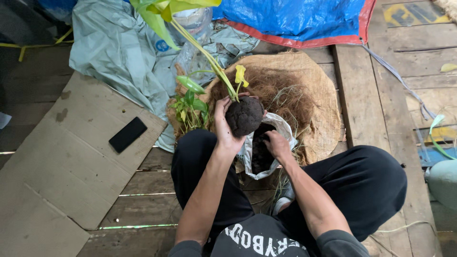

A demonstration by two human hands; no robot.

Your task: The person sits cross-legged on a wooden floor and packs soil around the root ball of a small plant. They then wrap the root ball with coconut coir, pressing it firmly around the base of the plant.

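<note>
Left hand (224, 124) wrapped round a dark soil ball (244, 115), fingers and thumb closed on its left side, lifting it over the person's lap. The ball carries a plant (209, 57) with long yellow-green stems leaning up and left to big leaves at the top edge of the view. Right hand (276, 143) reaches into a white plastic bag (283, 129) of dark soil just below and right of the ball; its grip looks curled on a pinch of soil, but the fingertips are buried so cannot tell for sure.

Handling, as a judgement: the ball looks packed but crumbly, moderately heavy for its size, top-heavy from the stems. Best taken by cupping the ball from underneath, not by the stems, which look thin and likely to snap.

Around: coconut fibre heaped on a burlap sheet (323, 95) behind the bag, a small green plant (190, 107) left of the ball, a black phone (127, 134) on flat cardboard (57, 162), blue tarp (295, 19) at top, all on a wooden plank floor (381, 85).
</note>
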